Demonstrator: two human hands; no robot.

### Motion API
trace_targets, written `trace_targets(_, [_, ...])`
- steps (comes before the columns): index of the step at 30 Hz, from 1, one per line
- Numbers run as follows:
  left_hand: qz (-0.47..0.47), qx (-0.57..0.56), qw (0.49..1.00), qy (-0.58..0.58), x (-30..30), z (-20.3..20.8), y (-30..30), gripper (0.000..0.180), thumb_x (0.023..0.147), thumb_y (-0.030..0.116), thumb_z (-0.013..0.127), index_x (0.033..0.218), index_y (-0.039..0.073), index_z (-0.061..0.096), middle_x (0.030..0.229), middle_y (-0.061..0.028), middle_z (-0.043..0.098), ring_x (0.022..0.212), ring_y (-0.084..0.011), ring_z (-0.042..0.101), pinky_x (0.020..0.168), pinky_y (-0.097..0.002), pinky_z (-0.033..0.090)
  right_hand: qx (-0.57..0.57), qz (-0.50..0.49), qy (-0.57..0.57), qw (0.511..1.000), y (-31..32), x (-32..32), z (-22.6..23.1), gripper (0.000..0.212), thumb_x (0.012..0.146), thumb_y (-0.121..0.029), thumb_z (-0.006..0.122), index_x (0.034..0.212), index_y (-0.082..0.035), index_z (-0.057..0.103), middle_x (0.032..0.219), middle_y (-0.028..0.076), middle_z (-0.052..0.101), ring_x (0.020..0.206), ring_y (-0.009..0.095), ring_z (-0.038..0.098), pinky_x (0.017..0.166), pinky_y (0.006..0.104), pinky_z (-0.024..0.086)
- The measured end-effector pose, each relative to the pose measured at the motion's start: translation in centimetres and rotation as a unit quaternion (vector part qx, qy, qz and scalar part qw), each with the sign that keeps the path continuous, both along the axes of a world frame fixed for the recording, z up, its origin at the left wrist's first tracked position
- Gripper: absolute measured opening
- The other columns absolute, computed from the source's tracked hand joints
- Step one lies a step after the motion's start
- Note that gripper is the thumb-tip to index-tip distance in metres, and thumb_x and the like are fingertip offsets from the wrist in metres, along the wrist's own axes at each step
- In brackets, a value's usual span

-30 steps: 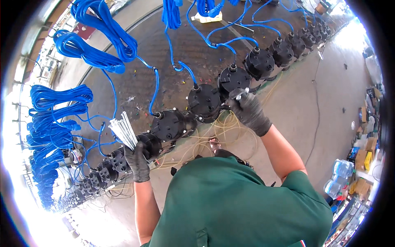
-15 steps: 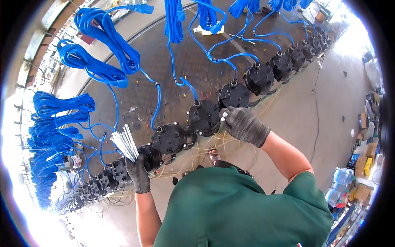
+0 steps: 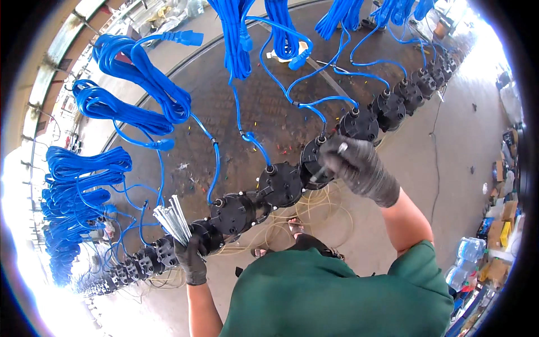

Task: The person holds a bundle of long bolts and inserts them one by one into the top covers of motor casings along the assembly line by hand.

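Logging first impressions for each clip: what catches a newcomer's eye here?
Bright blue cable bundles hang across the top and left, feeding a curved row of black round units running diagonally through the middle. The gloved left hand grips a bunch of pale ties; the gloved right hand works on one unit.

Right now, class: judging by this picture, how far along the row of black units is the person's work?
Done: cannot tell; every black unit already carries a blue cable. In hand: the right hand presses a small silvery piece against one mid-row unit; the left hand grips a bundle of white ties. Left: cannot tell; more units run both ways.
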State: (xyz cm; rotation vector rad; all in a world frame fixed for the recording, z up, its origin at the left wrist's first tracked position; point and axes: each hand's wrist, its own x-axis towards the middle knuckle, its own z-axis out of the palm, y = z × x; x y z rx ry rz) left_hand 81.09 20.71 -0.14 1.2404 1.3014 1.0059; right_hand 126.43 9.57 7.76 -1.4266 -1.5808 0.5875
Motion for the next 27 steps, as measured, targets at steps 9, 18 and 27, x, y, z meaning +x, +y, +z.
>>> trace_targets(9, [0.000,0.004,1.000,0.010,0.2,0.0,0.0,0.030,0.090,0.013,0.067,0.118,0.005,0.063,0.082,-0.0013,0.066,0.056,-0.0064,0.052,0.047,-0.0219,0.039,0.062,-0.137,0.033,0.988,5.9,-0.4,-7.3,0.008,0.097,-0.011,0.066,0.097,-0.004,0.063,0.085,0.014,0.069,0.078,0.034,0.070,0.063,0.0410,0.052])
trace_targets(18, [-0.004,-0.014,1.000,0.009,-0.8,-0.1,0.1,0.035,0.086,0.015,0.072,0.119,0.004,0.063,0.094,-0.0008,0.067,0.076,-0.0093,0.060,0.063,-0.0239,0.047,0.093,-0.106,-0.159,0.977,6.6,-0.3,-6.7,0.011,0.092,-0.017,0.069,0.096,-0.008,0.066,0.088,0.011,0.065,0.082,0.032,0.067,0.064,0.0423,0.054])
trace_targets(27, [-0.026,-0.006,1.000,0.008,-0.4,0.3,0.2,0.033,0.084,0.018,0.071,0.112,0.002,0.066,0.084,-0.0012,0.066,0.062,-0.0087,0.056,0.054,-0.0233,0.041,-0.060,-0.035,-0.224,0.972,8.3,-2.2,-4.5,0.028,0.095,-0.035,0.064,0.085,-0.009,0.065,0.089,0.011,0.069,0.086,0.035,0.069,0.071,0.0457,0.056])
